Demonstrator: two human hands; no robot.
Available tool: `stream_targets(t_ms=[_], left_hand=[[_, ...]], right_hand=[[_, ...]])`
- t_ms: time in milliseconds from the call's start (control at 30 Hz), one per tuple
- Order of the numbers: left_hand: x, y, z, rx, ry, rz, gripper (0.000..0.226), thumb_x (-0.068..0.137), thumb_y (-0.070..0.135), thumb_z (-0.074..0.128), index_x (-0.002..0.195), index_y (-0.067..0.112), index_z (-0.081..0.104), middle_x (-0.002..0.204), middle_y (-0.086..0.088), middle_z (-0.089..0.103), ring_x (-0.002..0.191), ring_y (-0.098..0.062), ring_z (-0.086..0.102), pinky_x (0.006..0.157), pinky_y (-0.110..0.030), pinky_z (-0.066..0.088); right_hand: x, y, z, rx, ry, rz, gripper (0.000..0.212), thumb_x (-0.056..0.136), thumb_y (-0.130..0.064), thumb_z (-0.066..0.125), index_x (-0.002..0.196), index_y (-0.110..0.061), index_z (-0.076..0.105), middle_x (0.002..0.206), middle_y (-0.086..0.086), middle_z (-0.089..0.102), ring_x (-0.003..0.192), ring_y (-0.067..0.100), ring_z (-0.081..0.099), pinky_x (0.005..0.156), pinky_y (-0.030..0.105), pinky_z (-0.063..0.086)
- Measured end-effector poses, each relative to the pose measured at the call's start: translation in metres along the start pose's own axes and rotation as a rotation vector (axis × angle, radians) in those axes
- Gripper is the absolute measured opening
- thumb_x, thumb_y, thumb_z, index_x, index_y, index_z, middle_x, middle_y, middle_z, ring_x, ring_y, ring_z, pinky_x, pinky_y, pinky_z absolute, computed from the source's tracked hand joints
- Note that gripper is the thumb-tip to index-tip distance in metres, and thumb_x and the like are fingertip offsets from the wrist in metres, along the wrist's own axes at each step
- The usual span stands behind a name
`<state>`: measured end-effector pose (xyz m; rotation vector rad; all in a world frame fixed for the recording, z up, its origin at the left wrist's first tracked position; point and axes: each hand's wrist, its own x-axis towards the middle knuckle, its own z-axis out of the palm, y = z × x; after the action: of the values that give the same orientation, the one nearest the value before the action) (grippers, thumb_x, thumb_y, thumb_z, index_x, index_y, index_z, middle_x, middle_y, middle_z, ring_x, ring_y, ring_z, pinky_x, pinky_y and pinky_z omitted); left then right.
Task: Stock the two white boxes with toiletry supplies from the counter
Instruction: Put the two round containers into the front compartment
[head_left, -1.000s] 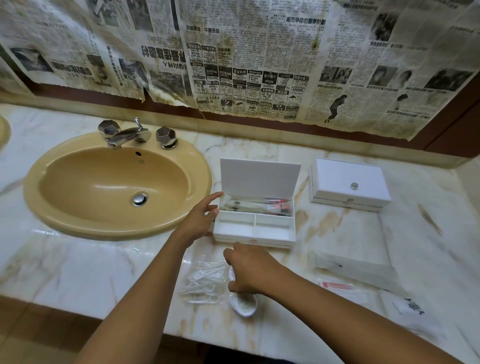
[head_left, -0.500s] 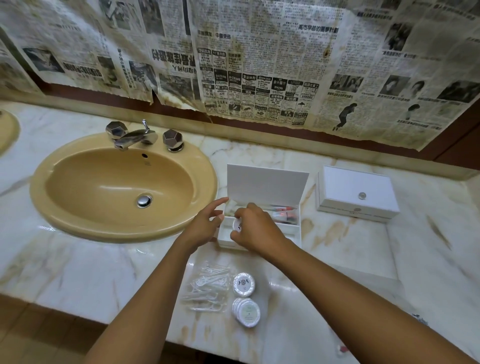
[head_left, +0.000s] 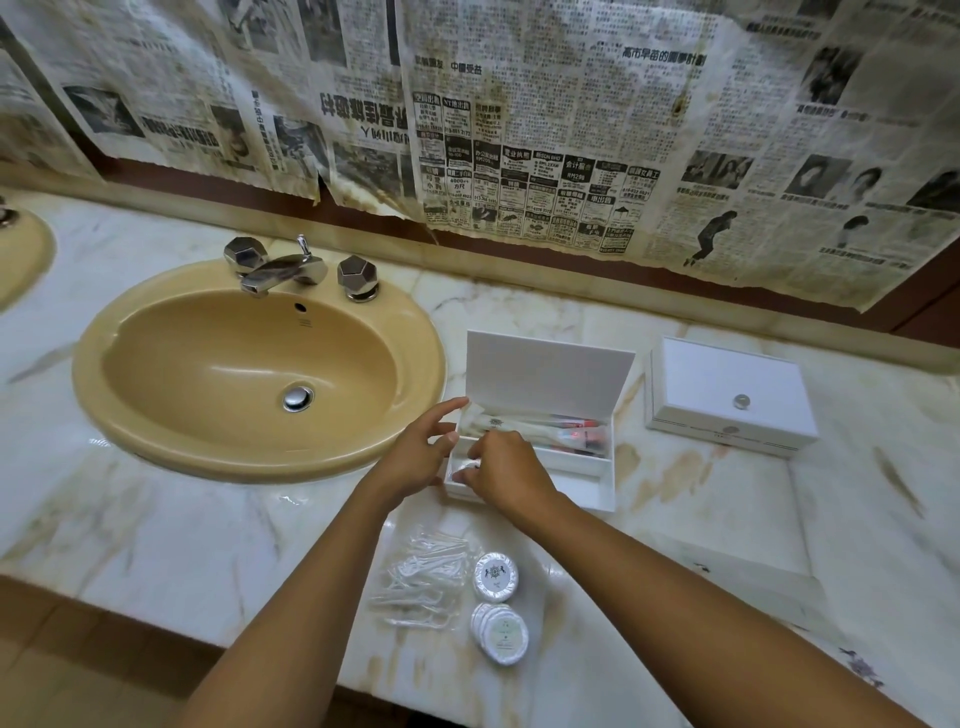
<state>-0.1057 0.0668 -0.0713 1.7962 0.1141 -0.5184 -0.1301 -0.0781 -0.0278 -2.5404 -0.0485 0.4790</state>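
While right hand (head_left: 506, 475) fingers pinch a round soap (head_left: 464, 474) inside open box (head_left: 582, 480) front-left compartment, left hand (head_left: 418, 457) fingers relaxed at its left edge.

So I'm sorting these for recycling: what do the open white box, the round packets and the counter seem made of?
Open white box: looks like matte rigid plastic or coated board, with thin flat walls and a stiff upright lid; I can't tell which. Round packets: discs wrapped in pleated white paper or film, slightly glossy. Counter: polished marble or a lookalike, veined, rust-stained and reflective.
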Motion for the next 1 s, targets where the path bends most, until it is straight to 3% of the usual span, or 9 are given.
stream_targets(t_ms=[167,467,667,867,1000], left_hand=[[0.000,0.000,0.000,0.007,0.003,0.005,0.043,0.102,0.023,0.046,0.126,0.058,0.050,0.128,-0.003,0.055,0.112,-0.021,0.058,0.088,-0.049,0.056],[-0.001,-0.001,0.001,0.027,0.002,0.028,0.045,0.102,0.022,0.044,0.128,0.058,0.048,0.129,-0.005,0.055,0.115,-0.019,0.057,0.088,-0.050,0.056],[-0.001,0.000,0.000,0.035,0.006,0.013,0.044,0.102,0.024,0.044,0.127,0.060,0.048,0.131,-0.003,0.054,0.114,-0.024,0.058,0.090,-0.054,0.054],[-0.003,-0.001,0.003,0.056,0.028,0.009,0.042,0.103,0.026,0.043,0.127,0.060,0.048,0.130,0.001,0.054,0.110,-0.022,0.058,0.093,-0.053,0.053],[-0.004,-0.001,0.003,0.028,0.018,0.002,0.043,0.102,0.026,0.043,0.122,0.063,0.050,0.132,0.002,0.056,0.119,-0.017,0.056,0.096,-0.053,0.051]], right_hand=[[0.002,0.006,0.004,0.003,-0.060,0.035,0.031,0.091,-0.031,0.059,0.092,-0.001,0.067,0.098,0.017,0.067,0.093,0.031,0.062,0.068,0.028,0.040],[-0.006,0.007,-0.006,0.058,-0.069,-0.036,0.032,0.093,-0.032,0.055,0.111,-0.009,0.068,0.107,0.010,0.068,0.096,0.023,0.063,0.075,0.028,0.044],[-0.035,0.007,-0.023,-0.032,0.009,-0.229,0.029,0.090,-0.027,0.058,0.118,-0.019,0.066,0.113,0.001,0.066,0.101,0.018,0.060,0.081,0.025,0.041],[-0.066,0.017,-0.015,-0.175,-0.066,-0.277,0.031,0.087,-0.032,0.062,0.116,-0.022,0.064,0.116,0.001,0.062,0.106,0.021,0.057,0.087,0.032,0.045],[-0.075,0.027,-0.005,-0.251,-0.158,-0.244,0.039,0.083,-0.032,0.065,0.119,-0.019,0.060,0.121,0.004,0.058,0.110,0.025,0.055,0.088,0.033,0.044]])
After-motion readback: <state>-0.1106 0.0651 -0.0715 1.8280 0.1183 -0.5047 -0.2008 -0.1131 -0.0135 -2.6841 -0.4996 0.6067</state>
